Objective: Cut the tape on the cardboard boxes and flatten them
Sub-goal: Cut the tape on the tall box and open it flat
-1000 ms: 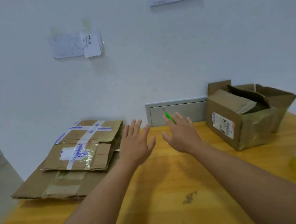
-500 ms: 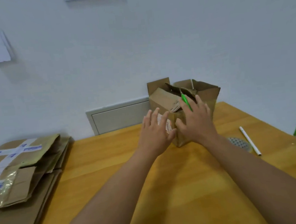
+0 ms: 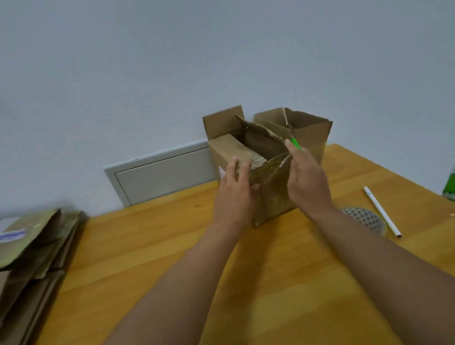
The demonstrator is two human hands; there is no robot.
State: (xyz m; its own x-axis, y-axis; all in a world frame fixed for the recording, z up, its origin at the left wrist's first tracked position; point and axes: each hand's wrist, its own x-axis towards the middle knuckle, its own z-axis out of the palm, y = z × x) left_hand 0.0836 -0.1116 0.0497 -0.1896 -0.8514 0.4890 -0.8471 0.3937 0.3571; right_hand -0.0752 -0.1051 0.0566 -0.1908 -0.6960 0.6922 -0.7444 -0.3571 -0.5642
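L hand [image 3: 234, 196] fingers [image 3: 244, 170] spread flat vs near-left face of cardboard box [image 3: 274, 193], pressing, not curled round anything. R hand [image 3: 309, 184] fingers loosely extended along box's right face; green cutter [image 3: 295, 143] tip sticks out above them, so it's pinched somewhere in the hand, exact grip hidden. Box upright w/ top flaps [image 3: 259, 136] open and ragged, clear tape glinting on front corner; sits at far side of table [image 3: 260, 294], close to wall [image 3: 209, 49].

Risks (judgement): cutter in same hand that squeezes box, so blade could nick L fingers or slip if box shifts. Box may skid on smooth wood when lifted or turned.

Surroundings: flattened boxes [image 3: 20, 253] stacked at table's left edge, well apart. White pen [image 3: 381, 211] and tape roll [image 3: 364, 219] just R of R forearm. Panel [image 3: 162, 175] low on the wall
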